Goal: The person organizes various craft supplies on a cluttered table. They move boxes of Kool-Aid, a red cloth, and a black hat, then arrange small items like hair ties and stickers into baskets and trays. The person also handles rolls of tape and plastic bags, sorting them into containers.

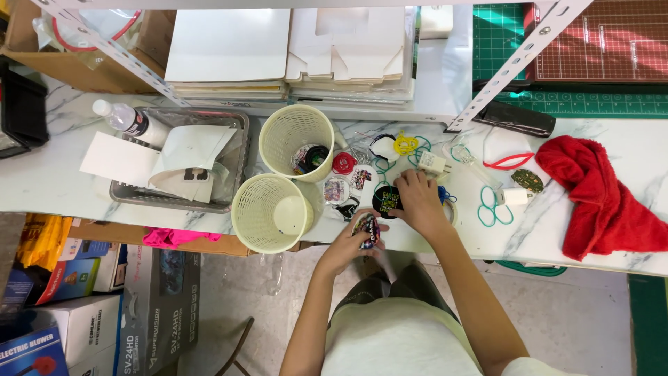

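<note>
Far left on the marble table (42,184) we note a clear water bottle (132,122) lying beside a grey wire tray (233,170) stuffed with white paper. Next come two cream plastic baskets: the upper basket (278,136) holds a few round pieces, the lower basket (254,223) sits at the table edge and looks nearly bare inside. Between baskets and hands we see several round printed badges (335,189) spread flat on the table, with red and yellow elastic loops (405,144) just beyond. Our left hand (351,244) is at the table edge, fingers curled around a colourful round badge (367,230) (held low, just off the table). Our right hand (419,202) rests on the table with fingers bent down on a black round badge (387,200), which lies flat; whether it is pinched or only pressed we cannot tell. A white charger plug (433,163) sits just above that hand. Further right lie green elastic loops (492,209), then a crumpled red cloth (598,198).
</note>
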